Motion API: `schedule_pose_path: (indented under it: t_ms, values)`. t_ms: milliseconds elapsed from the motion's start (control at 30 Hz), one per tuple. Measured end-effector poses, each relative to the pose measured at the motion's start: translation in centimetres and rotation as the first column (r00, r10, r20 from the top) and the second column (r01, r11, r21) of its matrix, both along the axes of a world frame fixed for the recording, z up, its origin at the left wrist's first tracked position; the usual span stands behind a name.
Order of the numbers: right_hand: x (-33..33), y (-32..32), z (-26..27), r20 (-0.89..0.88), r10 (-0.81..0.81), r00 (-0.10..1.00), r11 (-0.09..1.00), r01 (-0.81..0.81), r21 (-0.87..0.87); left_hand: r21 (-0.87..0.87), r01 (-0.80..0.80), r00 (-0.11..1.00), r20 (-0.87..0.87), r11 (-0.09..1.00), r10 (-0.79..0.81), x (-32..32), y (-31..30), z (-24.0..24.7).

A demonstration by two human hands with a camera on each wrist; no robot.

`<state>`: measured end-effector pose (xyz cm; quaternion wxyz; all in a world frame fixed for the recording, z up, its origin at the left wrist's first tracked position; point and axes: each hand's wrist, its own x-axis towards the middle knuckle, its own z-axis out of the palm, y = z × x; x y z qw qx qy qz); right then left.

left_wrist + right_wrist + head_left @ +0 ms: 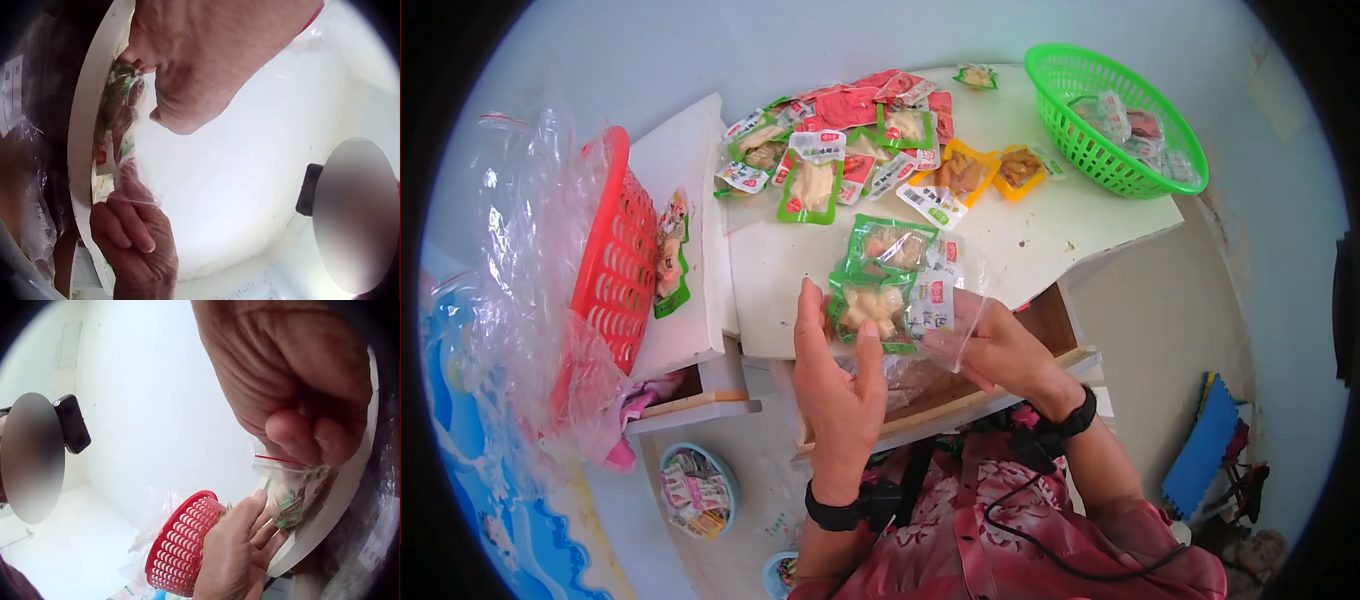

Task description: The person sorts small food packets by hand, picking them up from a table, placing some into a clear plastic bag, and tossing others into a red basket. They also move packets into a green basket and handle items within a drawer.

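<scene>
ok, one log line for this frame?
left hand: holds clear zip bag | right hand: pinches bag edge | in bag: green snack packets | on table: snack packet pile, green basket

Bright, even daylight fills the head view; the white table (1050, 235) is nearly washed out, with soft shadows under its front edge. At that edge the clear zip bag (920, 270) carries a faint sheen. Fisheye bending curves the table's sides, black vignette beyond. In the wrist views, everything behind the table blows out white; the left hand (212, 56) and right hand (294, 381) look soft.
</scene>
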<state>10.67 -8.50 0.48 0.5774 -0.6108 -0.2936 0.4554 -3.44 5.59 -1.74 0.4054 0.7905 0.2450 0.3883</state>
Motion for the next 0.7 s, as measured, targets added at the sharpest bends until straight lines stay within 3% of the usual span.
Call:
schedule_pose_path:
  t_ms: [133, 233, 333, 433, 533, 633, 700]
  values:
    - [-0.1, 1.0, 0.7, 0.060, -0.014, 0.998, 0.996, 0.019, -0.089, 0.200, -0.007, 0.986, -0.164, 0.980, 0.041, -0.1, 0.3, 0.9]
    - [0.1, 0.7, 1.5, 0.078, -0.079, 0.994, 0.995, 0.083, -0.047, 0.247, -0.025, 0.978, -0.194, 0.969, 0.074, 0.2, 0.5, 1.0]
    - [0.2, -0.6, 0.7, -0.043, -0.256, 0.966, 0.966, 0.254, -0.037, 0.271, -0.054, 0.978, -0.178, 0.961, 0.105, 0.6, 0.8, 0.7]
    - [0.5, -1.9, -0.2, -0.131, -0.381, 0.915, 0.923, 0.385, 0.004, 0.163, -0.066, 0.980, -0.175, 0.984, 0.095, 1.0, 0.2, 0.6]
    - [0.3, -3.0, 0.0, -0.326, -0.408, 0.853, 0.892, 0.448, 0.055, 0.084, -0.074, 0.977, -0.193, 0.994, 0.089, 0.9, -0.1, 0.7]
    - [-0.6, -3.2, 0.5, -0.338, -0.454, 0.824, 0.861, 0.504, 0.071, 0.212, -0.055, 0.974, -0.202, 0.976, 0.099, 0.5, 0.2, 0.5]
    - [-1.2, -2.5, -0.2, -0.125, -0.483, 0.867, 0.857, 0.497, 0.137, 0.379, -0.065, 0.971, -0.189, 0.923, 0.146, 0.3, 0.4, 0.6]
